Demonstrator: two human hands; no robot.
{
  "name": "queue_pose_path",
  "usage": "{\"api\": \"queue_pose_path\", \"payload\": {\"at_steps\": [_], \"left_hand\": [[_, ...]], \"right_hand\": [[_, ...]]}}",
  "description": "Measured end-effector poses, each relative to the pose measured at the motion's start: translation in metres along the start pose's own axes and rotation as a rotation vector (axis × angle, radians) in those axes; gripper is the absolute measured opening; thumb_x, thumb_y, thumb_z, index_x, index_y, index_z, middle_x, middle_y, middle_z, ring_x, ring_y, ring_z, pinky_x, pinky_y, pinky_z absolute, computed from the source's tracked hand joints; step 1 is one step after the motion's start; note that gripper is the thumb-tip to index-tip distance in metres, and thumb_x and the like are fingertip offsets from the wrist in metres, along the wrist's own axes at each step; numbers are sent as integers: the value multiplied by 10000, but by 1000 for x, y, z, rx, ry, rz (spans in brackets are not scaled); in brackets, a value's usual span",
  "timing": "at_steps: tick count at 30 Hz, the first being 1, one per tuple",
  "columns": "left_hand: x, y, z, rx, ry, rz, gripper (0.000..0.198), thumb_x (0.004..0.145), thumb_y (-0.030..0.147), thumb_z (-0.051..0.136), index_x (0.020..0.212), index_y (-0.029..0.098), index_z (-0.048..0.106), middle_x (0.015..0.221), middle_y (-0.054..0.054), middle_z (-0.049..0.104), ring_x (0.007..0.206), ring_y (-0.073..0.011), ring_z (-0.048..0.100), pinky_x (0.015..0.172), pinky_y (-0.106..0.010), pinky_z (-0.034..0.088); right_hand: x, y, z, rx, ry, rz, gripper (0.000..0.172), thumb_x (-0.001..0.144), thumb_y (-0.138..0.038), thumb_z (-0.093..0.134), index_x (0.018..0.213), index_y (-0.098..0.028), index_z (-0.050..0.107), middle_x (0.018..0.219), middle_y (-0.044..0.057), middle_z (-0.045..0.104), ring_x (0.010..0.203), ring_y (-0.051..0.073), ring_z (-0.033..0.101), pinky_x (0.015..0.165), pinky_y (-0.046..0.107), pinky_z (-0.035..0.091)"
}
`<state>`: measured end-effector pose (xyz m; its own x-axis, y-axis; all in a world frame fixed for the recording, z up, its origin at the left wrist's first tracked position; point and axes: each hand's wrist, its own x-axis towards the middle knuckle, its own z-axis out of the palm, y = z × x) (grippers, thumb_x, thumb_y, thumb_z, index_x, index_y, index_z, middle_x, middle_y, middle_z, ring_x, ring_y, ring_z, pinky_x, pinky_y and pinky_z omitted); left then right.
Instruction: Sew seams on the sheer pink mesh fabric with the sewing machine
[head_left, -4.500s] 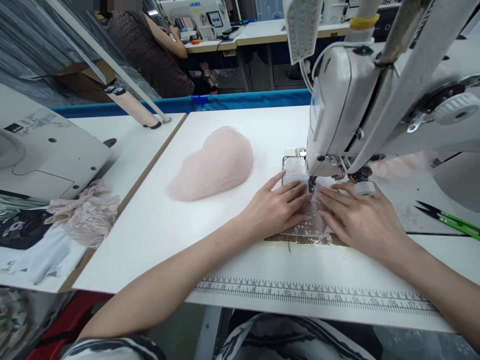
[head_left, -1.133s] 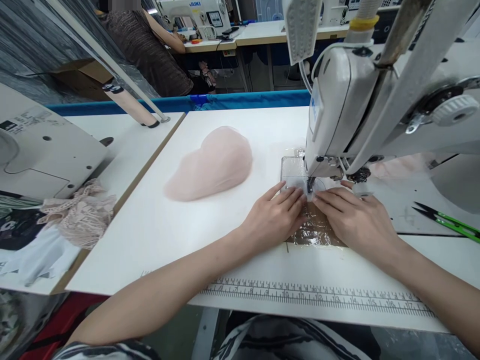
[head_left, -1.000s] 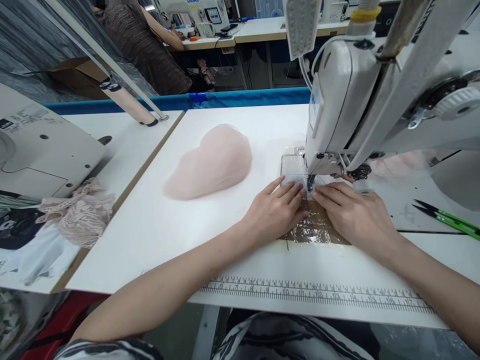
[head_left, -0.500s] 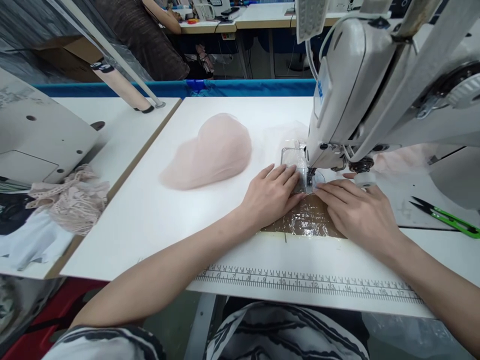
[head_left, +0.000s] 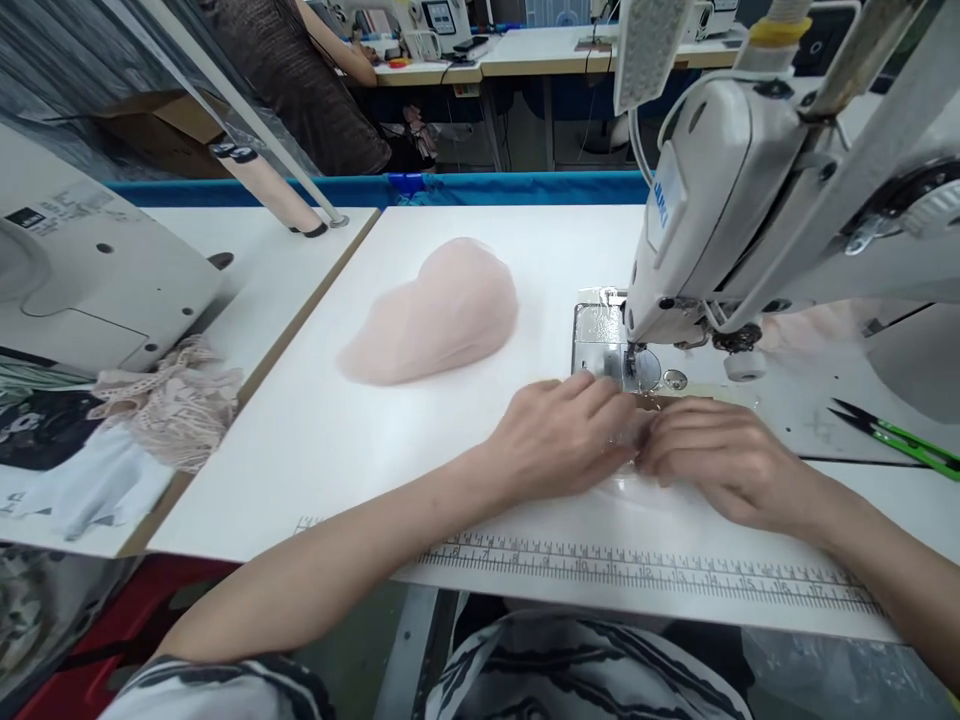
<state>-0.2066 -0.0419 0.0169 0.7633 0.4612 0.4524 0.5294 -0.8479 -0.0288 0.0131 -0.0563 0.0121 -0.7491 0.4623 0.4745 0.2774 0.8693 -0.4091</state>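
Resting palm-down, fingertips meeting: left hand [head_left: 559,437] | right hand [head_left: 716,458] | grip blurred, cannot tell | before sewing machine [head_left: 720,200]

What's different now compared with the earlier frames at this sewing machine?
Both hands have pulled back from the needle toward the person. The left hand and right hand now sit, blurred, nearer the printed ruler, fingertips together. The metal needle plate they covered lies bare. Whether they grip anything cannot be told. The pink fabric heap, green snips and lace pile stayed put.
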Motion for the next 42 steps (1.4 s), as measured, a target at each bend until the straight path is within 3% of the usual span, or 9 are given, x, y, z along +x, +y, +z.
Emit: {"api": "queue_pose_path", "payload": {"at_steps": [3, 7, 14, 17, 20, 26, 30, 34, 42], "left_hand": [[2, -5, 5, -5, -141, -80, 305, 922, 425, 484, 895, 145, 604, 872, -40, 641, 735, -153, 577, 475, -237, 376], [2, -4, 10, -74, -118, -169, 266, 967, 281, 406, 848, 159, 609, 807, -19, 625, 673, -115, 558, 502, -222, 371], [4, -5, 6, -150, -125, -246, 313, 980, 282, 372, 818, 155, 608, 759, -11, 604, 625, -110, 537, 486, -224, 320], [7, -4, 4, -328, -134, -290, 316, 981, 278, 363, 780, 154, 573, 740, -1, 576, 606, -100, 507, 521, -227, 356], [11, -3, 0, -666, -147, -359, 317, 976, 274, 369, 706, 162, 490, 672, 20, 508, 588, -90, 467, 551, -225, 381], [17, -1, -8, -1119, -205, -485, 320, 973, 308, 367, 688, 180, 438, 641, 25, 409, 568, -90, 400, 523, -227, 354], [15, 4, -10, -1038, -158, -522, 361, 954, 430, 377, 704, 180, 451, 648, 18, 428, 577, -99, 410, 520, -236, 363], [13, 14, -11, -794, -35, -501, 454, 702, 549, 697, 831, 177, 470, 714, 27, 481, 571, -91, 399, 484, -223, 346], [15, -3, -21, -1271, -387, -766, 115, 793, 241, 657, 816, 132, 630, 719, -23, 666, 530, -69, 557, 490, -189, 438]], "right_hand": [[-2, 1, -9, 76, 89, 174, 329, 810, 18, 407, 720, -202, 634, 706, -2, 679, 685, 136, 629, 652, 295, 505], [2, -5, -16, 1, 271, 541, 203, 814, -108, 509, 818, -206, 687, 665, 2, 647, 551, 124, 566, 515, 260, 458], [7, -5, -20, 250, -15, 837, 408, 753, -305, 684, 1153, -233, 647, 484, -79, 456, 428, 103, 441, 419, 235, 376], [6, -2, -19, 378, -11, 905, 332, 788, -315, 644, 1101, -210, 677, 497, -65, 526, 358, 73, 384, 362, 225, 320], [6, -2, -20, 523, 50, 939, 239, 836, -341, 593, 977, -190, 713, 639, -12, 662, 325, 48, 396, 364, 230, 346], [12, -11, -22, 777, 31, 966, 245, 784, -376, 678, 929, -179, 685, 549, -20, 612, 456, 100, 519, 408, 214, 373], [14, -16, -12, 608, 157, 956, 229, 749, -405, 708, 763, -177, 689, 485, -39, 527, 421, 90, 459, 416, 231, 382], [14, -19, 0, 381, 228, 850, 279, 791, -429, 664, 658, -184, 680, 579, -2, 596, 495, 95, 461, 488, 256, 385], [12, -19, -10, 433, 5, 829, 207, 796, -395, 656, 789, -191, 692, 572, -13, 573, 513, 109, 487, 452, 238, 361]]}}
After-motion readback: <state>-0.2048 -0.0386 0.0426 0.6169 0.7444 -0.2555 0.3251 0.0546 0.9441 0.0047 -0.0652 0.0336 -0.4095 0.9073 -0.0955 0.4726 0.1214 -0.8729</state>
